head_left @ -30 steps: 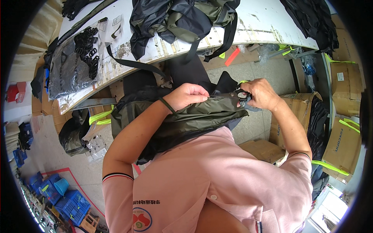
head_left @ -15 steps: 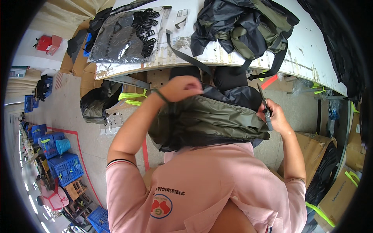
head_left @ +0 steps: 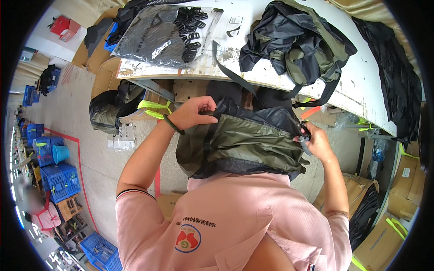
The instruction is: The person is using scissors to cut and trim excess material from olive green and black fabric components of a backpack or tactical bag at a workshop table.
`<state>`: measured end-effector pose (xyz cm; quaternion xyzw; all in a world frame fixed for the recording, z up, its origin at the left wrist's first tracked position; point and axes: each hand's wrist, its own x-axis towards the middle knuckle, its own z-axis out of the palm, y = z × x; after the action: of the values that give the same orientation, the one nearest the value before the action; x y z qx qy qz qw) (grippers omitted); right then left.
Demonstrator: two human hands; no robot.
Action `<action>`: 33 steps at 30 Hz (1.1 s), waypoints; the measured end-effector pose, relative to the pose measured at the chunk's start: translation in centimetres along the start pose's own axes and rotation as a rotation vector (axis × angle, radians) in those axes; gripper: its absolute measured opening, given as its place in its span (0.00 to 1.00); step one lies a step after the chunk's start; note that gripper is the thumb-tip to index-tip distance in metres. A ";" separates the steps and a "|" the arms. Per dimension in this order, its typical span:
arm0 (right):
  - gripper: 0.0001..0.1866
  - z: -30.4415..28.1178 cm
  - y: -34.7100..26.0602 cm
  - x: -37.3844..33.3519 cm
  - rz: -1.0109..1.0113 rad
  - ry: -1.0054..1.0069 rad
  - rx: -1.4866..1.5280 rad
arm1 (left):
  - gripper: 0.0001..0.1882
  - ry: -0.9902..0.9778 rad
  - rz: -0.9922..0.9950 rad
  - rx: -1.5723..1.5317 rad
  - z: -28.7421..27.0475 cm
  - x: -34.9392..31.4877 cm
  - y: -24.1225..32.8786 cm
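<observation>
Across my lap lies a black and olive-green fabric bag (head_left: 253, 142), creased and bulging. At its upper left edge my left hand (head_left: 196, 113) is closed, thumb and fingers pinching the black fabric. My right hand (head_left: 316, 142) is closed at the bag's right end, around a pair of scissors (head_left: 305, 147) with a grey handle end; the blades are mostly hidden against the black fabric. Beyond the bag, a second heap of black and olive fabric (head_left: 303, 45) with dangling black straps rests on the white table (head_left: 194, 73).
A clear plastic bag of black buckles (head_left: 153, 40) lies on the table's left part. Another black-olive bag (head_left: 106, 110) hangs by a cardboard box at left. Cardboard boxes (head_left: 404, 185) stand at right, blue crates (head_left: 61, 180) on the far left floor. A person (head_left: 45, 217) is at lower left.
My left hand has come down onto the bag's upper left edge and pinched it. In my right hand the scissors have turned, their blade no longer pointing up in plain sight.
</observation>
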<state>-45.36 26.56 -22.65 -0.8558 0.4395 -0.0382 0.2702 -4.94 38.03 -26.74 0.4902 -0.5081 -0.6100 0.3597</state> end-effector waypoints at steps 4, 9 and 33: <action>0.24 -0.6 -5.8 2.9 -0.232 -0.056 -0.126 | 0.14 0.009 0.018 -0.173 1.1 -0.8 1.0; 0.27 0.7 -9.7 5.4 -0.412 -0.079 -0.229 | 0.12 0.076 0.034 -0.235 1.7 -1.5 1.3; 0.17 1.4 -11.9 7.3 -0.525 -0.111 -0.283 | 0.11 0.087 -0.016 -0.063 1.7 -2.1 2.0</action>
<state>-31.77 27.11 -19.20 -0.9701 0.1888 0.0019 0.1526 -6.15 39.97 -24.31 0.5087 -0.4686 -0.6068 0.3917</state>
